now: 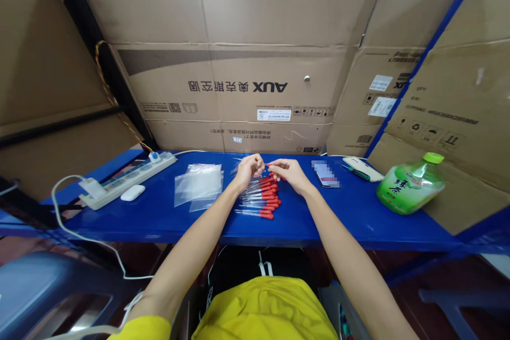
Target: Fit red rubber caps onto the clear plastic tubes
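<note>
1. We see the right hand (290, 172) with thumb and finger pinched on a red-bulbed dropper (267, 165), above the far end of a row of droppers (268, 203).
2. The left hand (247, 171) is curled just beside it; we cannot tell whether its fingers grip anything.
3. The droppers lie side by side below both hands, soft-looking red bulbs to the right, slim clear stems to the left.
4. Left of them we find overlapping clear plastic bags (199, 183), thin and flat; the left forearm (207, 223) crosses between bags and droppers.
5. To the right lies a phone (325, 173), then a green screwdriver (358, 172) against a pale flat object (372, 171).
6. Farther right we have a plastic green-tea bottle (410, 186), capped, its label hiding the contents.
7. At far left sit a closed, rounded white earbud case (133, 193) and a long power strip (133, 176) carrying plugs.
8. All this rests on a smooth blue surface (303, 223), backed by creased, printed cardboard (239, 69).
</note>
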The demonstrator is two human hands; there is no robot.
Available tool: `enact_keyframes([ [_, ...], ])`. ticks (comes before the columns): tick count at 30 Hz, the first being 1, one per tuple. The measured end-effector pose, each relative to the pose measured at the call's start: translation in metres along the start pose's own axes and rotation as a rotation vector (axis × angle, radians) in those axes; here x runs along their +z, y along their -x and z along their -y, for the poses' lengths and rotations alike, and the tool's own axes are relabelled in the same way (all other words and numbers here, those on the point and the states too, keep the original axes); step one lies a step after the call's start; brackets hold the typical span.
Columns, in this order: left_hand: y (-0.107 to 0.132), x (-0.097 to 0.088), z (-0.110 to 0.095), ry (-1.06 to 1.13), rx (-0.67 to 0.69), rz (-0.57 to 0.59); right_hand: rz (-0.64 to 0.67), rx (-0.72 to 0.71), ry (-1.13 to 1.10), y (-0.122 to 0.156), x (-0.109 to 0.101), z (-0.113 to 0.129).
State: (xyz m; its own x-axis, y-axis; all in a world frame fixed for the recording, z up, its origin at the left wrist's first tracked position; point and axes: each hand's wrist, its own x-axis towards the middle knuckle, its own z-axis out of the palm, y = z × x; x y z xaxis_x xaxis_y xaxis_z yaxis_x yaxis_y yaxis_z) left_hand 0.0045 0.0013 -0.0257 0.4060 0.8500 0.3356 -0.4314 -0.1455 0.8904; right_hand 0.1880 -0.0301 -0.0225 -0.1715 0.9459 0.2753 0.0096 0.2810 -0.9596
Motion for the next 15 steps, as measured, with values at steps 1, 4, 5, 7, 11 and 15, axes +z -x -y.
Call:
enact_keyframes([
  [1,0.0001,0.0,0.0001,0.002,-0.001,-0.001,0.004,0.0,-0.003,-0.0001,-0.0004,0.0003],
  [4,0.0006,0.0011,-0.0003,0.019,-0.014,0.012,0.004,-0.019,-0.005,-0.0006,-0.0009,0.0004],
  [5,0.0008,0.0019,-0.0007,0.026,-0.016,0.019,0.001,-0.023,-0.006,-0.0007,-0.0008,0.0003],
  [7,0.0016,0.0036,-0.0017,0.04,-0.016,0.033,-0.008,-0.028,-0.006,-0.0008,-0.0004,0.0005],
  [11,0.0031,0.0063,-0.0041,0.061,-0.01,0.055,-0.018,-0.035,-0.004,-0.0001,0.0012,0.0025],
  [15,0.0036,0.0065,-0.0044,0.063,0.004,0.074,-0.041,-0.059,-0.011,0.0004,0.0032,0.0039],
])
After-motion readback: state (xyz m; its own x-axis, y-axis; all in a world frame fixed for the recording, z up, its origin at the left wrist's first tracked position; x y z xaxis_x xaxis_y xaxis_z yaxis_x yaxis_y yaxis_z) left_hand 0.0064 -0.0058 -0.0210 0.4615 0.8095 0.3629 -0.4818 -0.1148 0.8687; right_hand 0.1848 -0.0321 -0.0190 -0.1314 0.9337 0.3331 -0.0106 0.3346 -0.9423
